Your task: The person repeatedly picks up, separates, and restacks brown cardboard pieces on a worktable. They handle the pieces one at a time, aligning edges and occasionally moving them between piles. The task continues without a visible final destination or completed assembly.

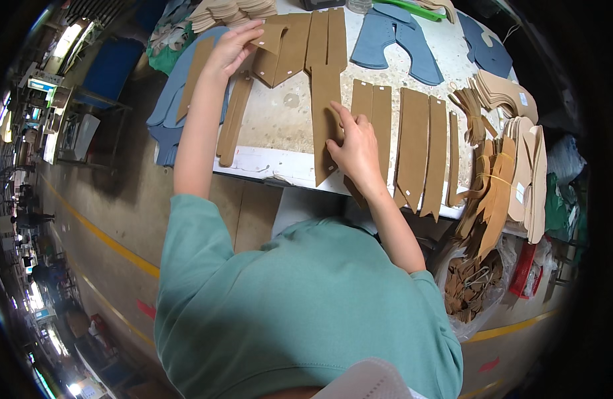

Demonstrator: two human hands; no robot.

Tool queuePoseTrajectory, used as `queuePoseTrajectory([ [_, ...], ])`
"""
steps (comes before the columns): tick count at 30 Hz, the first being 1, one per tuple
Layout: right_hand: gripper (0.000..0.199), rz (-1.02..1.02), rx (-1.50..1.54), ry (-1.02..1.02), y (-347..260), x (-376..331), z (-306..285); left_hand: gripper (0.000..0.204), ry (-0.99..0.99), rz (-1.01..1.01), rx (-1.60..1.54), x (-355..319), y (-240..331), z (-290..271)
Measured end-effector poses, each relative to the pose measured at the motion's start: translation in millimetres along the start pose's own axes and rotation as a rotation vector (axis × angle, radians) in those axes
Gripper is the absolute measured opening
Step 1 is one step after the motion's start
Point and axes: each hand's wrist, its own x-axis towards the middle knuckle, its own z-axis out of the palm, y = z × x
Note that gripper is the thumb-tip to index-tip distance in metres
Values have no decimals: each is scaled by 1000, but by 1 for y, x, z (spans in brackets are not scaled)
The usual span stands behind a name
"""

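The long brown strip (323, 133) lies on the worktable (280, 123), its lower end reaching the near edge. The right hand (356, 146) is over its right side, index finger and thumb spread well apart and the other fingers loosely bent; the fingertips seem to rest on the strip, though whether they press cannot be told. Beyond the strip and to its left, the left hand (232, 50) pinches the edge of a brown piece (270, 40) between thumb and fingers, above wider brown pieces (293, 56) with slanted ends.

Good handling here probably means lifting one layer at a time by its edge, keeping the right palm light so the long strip stays square, and leaving the small white tags facing up.

The brown stock looks matt and slightly stiff, like thin leather or felt-backed sheet. Right of the long strip stand rows of straight strips (410, 146), some notched at the foot. Beyond it lie smooth blue curved pieces (376, 40). Farther right come tan strips (499, 189) tied with a band, pale curved pieces (509, 93), and a clear bag (476, 286) of crumpled scraps.
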Motion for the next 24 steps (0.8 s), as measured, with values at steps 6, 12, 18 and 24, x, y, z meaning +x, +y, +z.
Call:
queuePoseTrajectory([
  [6,81,-55,-41,152,-7,-6,17,45,-66,128,-157,-69,31,35],
  [12,74,-33,77,192,-6,-6,19,46,-118,314,-23,-99,60,53],
  [18,36,14,275,76,14,-29,-6,54,-168,335,14,-146,30,55],
  [24,44,96,465,1,26,-42,-18,56,-130,-173,229,-184,-56,52],
])
